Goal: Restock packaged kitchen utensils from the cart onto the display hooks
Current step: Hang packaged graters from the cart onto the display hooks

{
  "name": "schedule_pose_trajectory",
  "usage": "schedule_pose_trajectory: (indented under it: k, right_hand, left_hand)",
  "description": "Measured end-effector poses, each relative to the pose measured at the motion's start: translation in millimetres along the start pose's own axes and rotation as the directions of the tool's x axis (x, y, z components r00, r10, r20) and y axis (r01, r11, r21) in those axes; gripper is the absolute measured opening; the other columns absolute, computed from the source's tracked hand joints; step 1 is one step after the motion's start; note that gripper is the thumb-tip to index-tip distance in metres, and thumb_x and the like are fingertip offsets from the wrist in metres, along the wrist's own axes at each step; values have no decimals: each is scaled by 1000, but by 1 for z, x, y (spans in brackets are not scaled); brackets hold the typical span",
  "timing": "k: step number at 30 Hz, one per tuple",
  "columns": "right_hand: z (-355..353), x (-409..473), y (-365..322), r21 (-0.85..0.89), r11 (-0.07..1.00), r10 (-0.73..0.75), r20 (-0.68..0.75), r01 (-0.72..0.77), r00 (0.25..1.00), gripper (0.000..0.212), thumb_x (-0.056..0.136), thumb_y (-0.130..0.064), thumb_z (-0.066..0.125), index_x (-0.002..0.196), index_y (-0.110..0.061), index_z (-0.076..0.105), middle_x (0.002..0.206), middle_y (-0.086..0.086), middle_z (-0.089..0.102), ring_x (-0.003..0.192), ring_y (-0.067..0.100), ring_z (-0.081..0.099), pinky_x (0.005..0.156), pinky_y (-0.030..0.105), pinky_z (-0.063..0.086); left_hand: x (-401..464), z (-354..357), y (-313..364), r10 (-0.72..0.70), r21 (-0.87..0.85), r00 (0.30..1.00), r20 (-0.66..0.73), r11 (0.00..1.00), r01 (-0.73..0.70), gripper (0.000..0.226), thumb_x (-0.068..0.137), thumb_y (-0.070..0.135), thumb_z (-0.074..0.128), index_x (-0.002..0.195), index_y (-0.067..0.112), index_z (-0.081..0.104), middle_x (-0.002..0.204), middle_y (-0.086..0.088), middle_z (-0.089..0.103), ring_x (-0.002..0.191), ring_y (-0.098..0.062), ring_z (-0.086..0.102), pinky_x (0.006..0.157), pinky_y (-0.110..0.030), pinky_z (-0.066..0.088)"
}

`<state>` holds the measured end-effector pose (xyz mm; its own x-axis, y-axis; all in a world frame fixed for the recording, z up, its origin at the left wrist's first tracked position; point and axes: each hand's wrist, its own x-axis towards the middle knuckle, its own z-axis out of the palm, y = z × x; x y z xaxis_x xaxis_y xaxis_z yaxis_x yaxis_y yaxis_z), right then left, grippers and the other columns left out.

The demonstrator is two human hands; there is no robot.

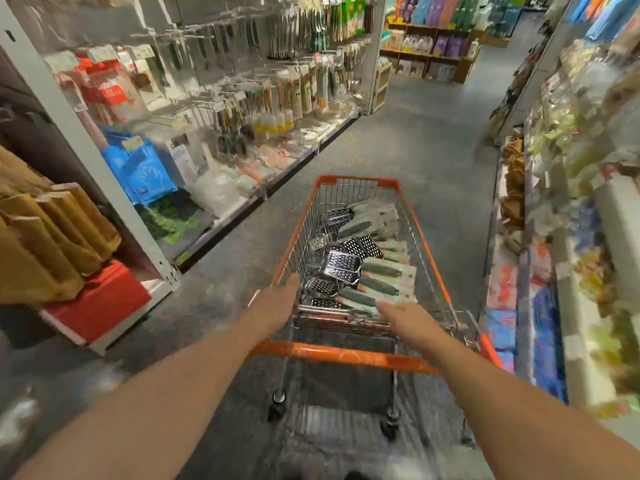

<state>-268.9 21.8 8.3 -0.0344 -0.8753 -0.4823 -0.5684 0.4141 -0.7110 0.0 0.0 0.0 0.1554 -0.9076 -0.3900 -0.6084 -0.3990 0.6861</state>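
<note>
Standing in a store aisle behind an orange wire cart [360, 356], both bare arms reaching forward over the push handle. Left hand [277, 301] resting on the cart's left top rim, fingers lying along the rail; looking fairly straight, though motion blur is hiding whether any are wrapping under it. Right hand [410, 318] reaching into the near end of the basket, fingers extended, tips just at the packaged graters [341, 266], apparently not gripping anything. Graters lying loose in a pile along the basket floor, perforated steel plates with grey-green handles on printed cards, overlapping each other. Display hooks [221, 109] hanging on the shelving to the left of the cart, carrying packaged utensils, several prongs sticking out bare. Blue glove packs [138, 168] sitting lower on that same shelving. Right-side shelves [571, 202] heavily blurred, contents unreadable.
</note>
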Motion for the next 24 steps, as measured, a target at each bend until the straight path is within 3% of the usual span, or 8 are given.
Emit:
schedule_pose_trajectory:
  k: [2,3,5,7,9,12,17,24]
  right_hand:
    - [2,-2,14,-206,978,-40,-23,34,999,50,101,-58,51,73,-17,59,87,11,64,83,27,62,76,36,47]
    - [4,-3,24,-295,954,-69,-38,55,997,55,101,-60,49,71,-15,57,82,12,65,85,31,64,78,39,48]
    - [2,-6,33,-341,937,-110,-64,82,992,62,102,-61,46,70,-9,56,73,15,62,80,32,64,72,38,47]
    - [-3,-4,40,-413,907,-118,-53,86,992,64,103,-61,42,67,-9,52,69,12,58,71,28,58,65,37,41]
    - [-11,-1,51,-521,853,-80,-38,48,996,65,102,-67,35,68,-14,54,72,5,59,78,29,61,73,37,48]
    - [-16,0,68,-621,783,0,-41,-25,999,69,99,-74,26,79,-20,64,79,2,60,86,30,63,85,41,53]
    - [-12,4,76,-811,586,-57,-51,-8,997,67,102,-64,20,81,-20,67,73,-1,55,74,29,57,68,36,44]
    - [-20,29,70,-845,534,-102,-40,21,994,66,102,-61,22,75,-17,63,70,1,54,68,27,53,65,35,39]
  left_hand:
    - [-9,6,-8,39,212,998,51,976,-49,80,103,68,16,81,18,74,107,-16,74,103,-30,68,103,-40,49]
    - [-14,11,-16,46,308,996,82,949,-69,80,103,69,12,89,20,74,106,-11,74,101,-26,67,103,-39,48]
    - [-22,17,-23,50,448,989,139,888,-108,85,101,72,6,104,19,72,107,-8,73,102,-24,68,106,-46,49]
    - [-23,20,-30,69,587,986,150,797,-145,87,98,75,2,93,20,70,97,-5,73,93,-22,70,100,-47,54]
    - [-22,24,-36,96,684,983,155,707,-177,86,96,76,3,81,21,68,81,-1,69,77,-17,68,89,-40,57]
    - [-22,31,-38,133,755,983,131,629,-185,86,96,77,6,75,19,66,74,0,66,68,-14,64,78,-33,57]
    - [-18,35,-37,159,809,984,79,567,-156,84,98,75,10,70,17,65,70,1,64,64,-15,63,70,-32,57]
    - [6,35,-25,153,820,986,67,554,-141,81,99,73,14,67,15,60,76,-3,63,73,-24,66,75,-35,58]
